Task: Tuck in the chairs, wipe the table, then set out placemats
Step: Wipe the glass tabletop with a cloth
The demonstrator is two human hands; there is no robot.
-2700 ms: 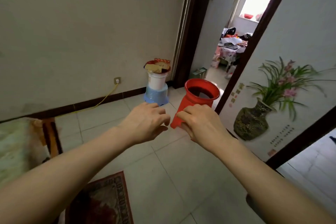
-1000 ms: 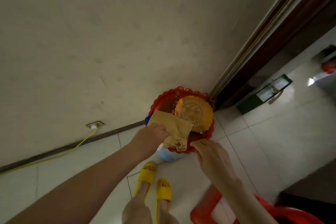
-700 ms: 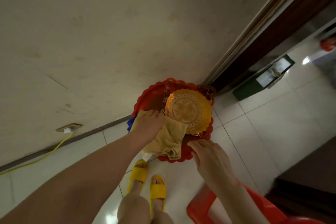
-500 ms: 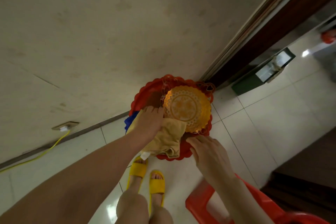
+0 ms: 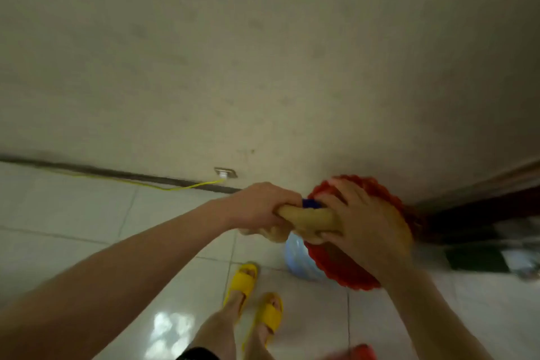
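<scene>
The left hand (image 5: 263, 207) is curling tight round 1 end of the tan cloth (image 5: 309, 218) and the right hand (image 5: 368, 231) is clutching the other end, so the cloth is stretching between the 2, right above the red tray (image 5: 344, 272) that's sitting on a pale blue stool (image 5: 295, 257) by the wall.

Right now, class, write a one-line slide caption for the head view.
Left hand and right hand grip a tan cloth by a red tray, yellow slippers below.

Left hand (image 5: 263, 204), right hand (image 5: 362, 225) bare; forearms (image 5: 131, 266) bare too. Yellow slide sandals (image 5: 242, 280) on feet, open-toed, one broad strap each. Shins (image 5: 216, 330) bare. Sliver of black garment (image 5: 198, 355) at bottom edge.
</scene>
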